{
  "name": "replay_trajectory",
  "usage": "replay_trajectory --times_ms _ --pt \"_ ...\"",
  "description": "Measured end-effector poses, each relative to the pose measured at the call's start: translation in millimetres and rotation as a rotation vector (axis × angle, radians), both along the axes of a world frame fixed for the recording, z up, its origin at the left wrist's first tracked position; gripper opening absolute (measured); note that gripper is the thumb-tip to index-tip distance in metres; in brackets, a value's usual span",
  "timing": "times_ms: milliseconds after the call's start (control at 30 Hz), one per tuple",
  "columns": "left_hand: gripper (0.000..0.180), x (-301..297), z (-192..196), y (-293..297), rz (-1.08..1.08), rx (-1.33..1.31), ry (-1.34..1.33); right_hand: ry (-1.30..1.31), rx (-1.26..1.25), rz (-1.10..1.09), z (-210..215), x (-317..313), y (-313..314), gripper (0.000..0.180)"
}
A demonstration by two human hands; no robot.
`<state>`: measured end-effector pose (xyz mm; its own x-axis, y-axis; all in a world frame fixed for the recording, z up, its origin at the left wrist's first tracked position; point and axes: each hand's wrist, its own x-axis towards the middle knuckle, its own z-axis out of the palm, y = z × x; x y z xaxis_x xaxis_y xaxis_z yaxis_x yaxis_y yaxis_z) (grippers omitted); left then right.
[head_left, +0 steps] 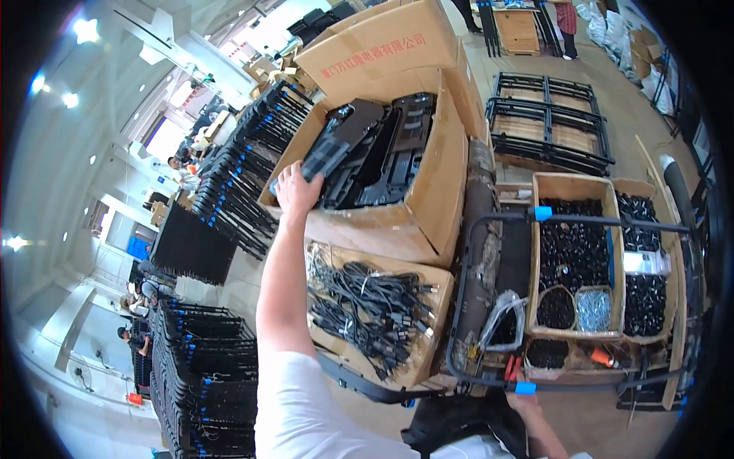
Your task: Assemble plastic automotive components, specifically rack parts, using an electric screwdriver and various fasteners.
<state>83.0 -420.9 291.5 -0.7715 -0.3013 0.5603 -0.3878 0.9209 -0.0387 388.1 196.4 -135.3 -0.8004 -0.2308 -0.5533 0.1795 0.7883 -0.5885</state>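
Note:
My left hand (298,190) reaches into the open cardboard box (375,233), its fingers closed over the near end of a black plastic panel (336,149). That panel lies tilted on several similar black moulded parts (397,157). Low at the right, my right hand (521,399) is closed beside the lower bar of a black tubular frame (474,306) with blue pieces on it. The bar partly hides this hand, and what it holds cannot be made out. Just above its fingers shows a red-handled tool (513,368).
Black cables (367,306) lie on cardboard below the box. Under the frame are cardboard bins of small black parts (573,249) and silvery hardware (594,308). Folded black frames stand in rows (245,161) at left; more frames (547,118) are stacked far right. Other people (138,340) are at left.

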Motion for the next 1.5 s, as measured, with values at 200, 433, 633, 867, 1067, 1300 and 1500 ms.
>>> replay_trajectory --times_ms 200,433,633,867,1067,1300,1500 --pt "0.147 -56 1 -48 0.313 0.236 -0.685 -0.319 -0.028 0.11 87 13 113 0.036" --pt "0.125 -49 20 -12 0.329 0.01 -0.516 -0.414 0.012 0.339 258 -60 120 0.055" --pt "0.089 -7 96 40 0.074 -0.299 -0.051 0.191 -0.352 0.496 337 -167 83 0.032" --pt "0.081 43 181 198 -0.564 -0.415 -0.134 1.61 0.007 0.143 483 -266 4 0.067" --pt "0.07 75 176 251 -1.078 -0.537 -0.118 1.319 -0.02 0.286 476 -289 -16 0.059" --pt "0.046 107 206 234 -1.14 0.664 0.805 0.305 -0.77 -0.223 320 -218 -48 0.033" --pt "0.012 182 -52 337 -0.873 1.362 0.645 0.106 -0.815 -0.457 177 -181 -72 0.036"
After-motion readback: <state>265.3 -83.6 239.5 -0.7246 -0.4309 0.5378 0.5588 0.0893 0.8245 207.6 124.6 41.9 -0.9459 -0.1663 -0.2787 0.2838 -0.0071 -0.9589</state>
